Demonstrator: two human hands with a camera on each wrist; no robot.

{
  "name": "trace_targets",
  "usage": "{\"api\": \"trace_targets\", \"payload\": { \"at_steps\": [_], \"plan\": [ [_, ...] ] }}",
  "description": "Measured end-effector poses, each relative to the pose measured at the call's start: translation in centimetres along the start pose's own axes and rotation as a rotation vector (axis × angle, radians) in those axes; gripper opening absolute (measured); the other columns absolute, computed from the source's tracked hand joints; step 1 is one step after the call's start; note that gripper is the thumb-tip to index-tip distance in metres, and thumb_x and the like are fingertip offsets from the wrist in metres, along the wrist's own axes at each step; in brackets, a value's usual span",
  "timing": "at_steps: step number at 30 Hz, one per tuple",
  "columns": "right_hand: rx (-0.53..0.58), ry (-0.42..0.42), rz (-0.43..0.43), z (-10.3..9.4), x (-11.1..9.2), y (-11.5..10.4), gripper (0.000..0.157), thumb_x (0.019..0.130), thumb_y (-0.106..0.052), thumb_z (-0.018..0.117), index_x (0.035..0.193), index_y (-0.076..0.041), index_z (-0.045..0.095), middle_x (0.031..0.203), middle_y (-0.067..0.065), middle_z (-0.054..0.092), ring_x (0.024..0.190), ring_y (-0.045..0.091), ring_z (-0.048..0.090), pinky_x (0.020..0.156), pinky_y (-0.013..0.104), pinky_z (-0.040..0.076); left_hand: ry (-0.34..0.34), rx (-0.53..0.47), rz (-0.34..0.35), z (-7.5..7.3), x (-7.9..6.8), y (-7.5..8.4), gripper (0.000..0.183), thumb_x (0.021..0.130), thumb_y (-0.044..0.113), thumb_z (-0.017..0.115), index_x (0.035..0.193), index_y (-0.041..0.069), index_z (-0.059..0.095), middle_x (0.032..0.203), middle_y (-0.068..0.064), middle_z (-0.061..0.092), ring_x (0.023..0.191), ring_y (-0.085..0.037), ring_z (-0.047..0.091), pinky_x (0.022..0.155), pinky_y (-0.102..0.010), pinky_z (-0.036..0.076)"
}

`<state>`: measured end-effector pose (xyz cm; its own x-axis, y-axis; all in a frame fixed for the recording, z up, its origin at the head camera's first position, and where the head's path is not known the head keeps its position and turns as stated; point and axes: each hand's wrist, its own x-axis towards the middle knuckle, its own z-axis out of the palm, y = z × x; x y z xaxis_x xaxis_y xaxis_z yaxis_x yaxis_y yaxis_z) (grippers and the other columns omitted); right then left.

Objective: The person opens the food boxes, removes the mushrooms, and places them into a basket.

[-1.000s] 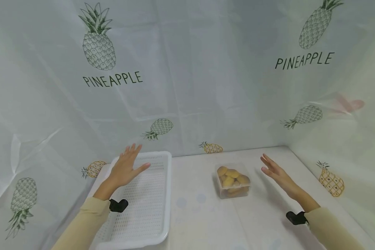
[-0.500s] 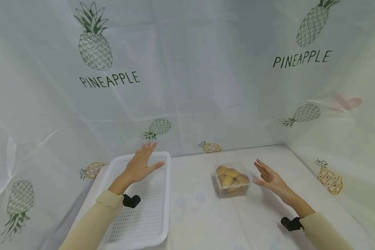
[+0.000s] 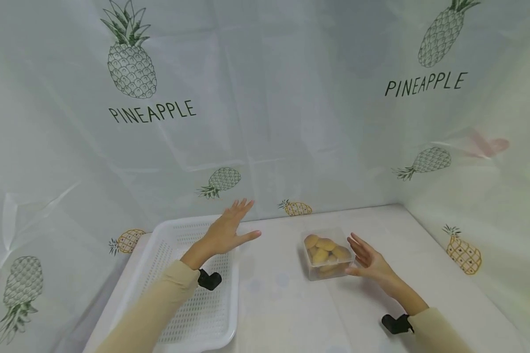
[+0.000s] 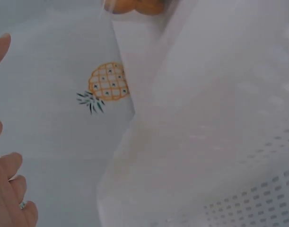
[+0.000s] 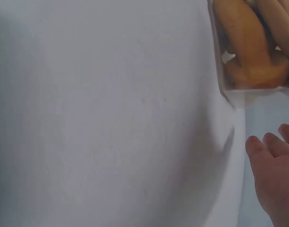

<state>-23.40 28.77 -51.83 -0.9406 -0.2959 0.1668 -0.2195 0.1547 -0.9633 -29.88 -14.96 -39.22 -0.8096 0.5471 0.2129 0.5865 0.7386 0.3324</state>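
A clear plastic box (image 3: 329,272) filled with several yellow-brown oval pieces (image 3: 321,255) stands on the white table, right of the middle. My right hand (image 3: 371,267) is at the box's right side, thumb and fingers spread and holding nothing. The right wrist view has the box's corner (image 5: 222,80) just beyond the fingertips (image 5: 253,142). Over the right rim of a white perforated basket (image 3: 231,314) my left hand (image 3: 225,235) hovers with straight, spread fingers, apart from the box. Only part of that hand shows at the left edge of the left wrist view.
The basket takes up the left of the table (image 3: 282,314). A plastic curtain (image 3: 265,122) printed with pineapples hangs behind the table and along both sides. Black wrist cameras (image 3: 209,280) sit at both cuffs.
My left hand has moved right across the basket toward the box. The right hand has come in leftward and down to the box's side. Box and basket stay in place.
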Motion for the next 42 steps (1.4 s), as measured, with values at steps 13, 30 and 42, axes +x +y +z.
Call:
{"api": "trace_targets", "payload": {
  "at_steps": [13,30,42],
  "plan": [
    [0.064,0.072,0.107,2.2,0.3,0.4,0.105,0.082,-0.003,0.081,0.160,-0.006,0.011,0.162,0.027,0.010,0.127,-0.003,0.042,0.098,0.011,0.039,-0.213,-0.010,0.082,3.9,2.8,5.5,0.087,0.092,0.070,0.051,0.161,0.029,0.018,0.166,-0.002,0.006,0.151,-0.030,0.010,0.113,-0.060,0.028],
    [0.091,0.082,0.129,2.8,0.7,0.5,0.102,0.084,-0.004,0.079,0.160,-0.007,0.011,0.162,0.025,0.014,0.125,-0.001,0.044,0.096,0.011,0.040,-0.271,0.036,0.226,8.2,5.1,10.7,0.081,0.094,0.061,0.058,0.160,0.035,0.020,0.166,-0.002,0.014,0.151,-0.025,0.014,0.115,-0.052,0.028],
    [0.086,0.081,0.102,2.8,1.1,1.5,0.103,0.084,-0.006,0.079,0.160,-0.008,0.011,0.161,0.022,0.020,0.119,-0.009,0.046,0.097,0.012,0.040,-0.247,0.161,0.303,11.0,5.7,13.4,0.067,0.099,0.051,0.056,0.157,0.029,0.031,0.161,-0.006,0.029,0.147,-0.029,0.025,0.116,-0.045,0.029]
  ]
}}
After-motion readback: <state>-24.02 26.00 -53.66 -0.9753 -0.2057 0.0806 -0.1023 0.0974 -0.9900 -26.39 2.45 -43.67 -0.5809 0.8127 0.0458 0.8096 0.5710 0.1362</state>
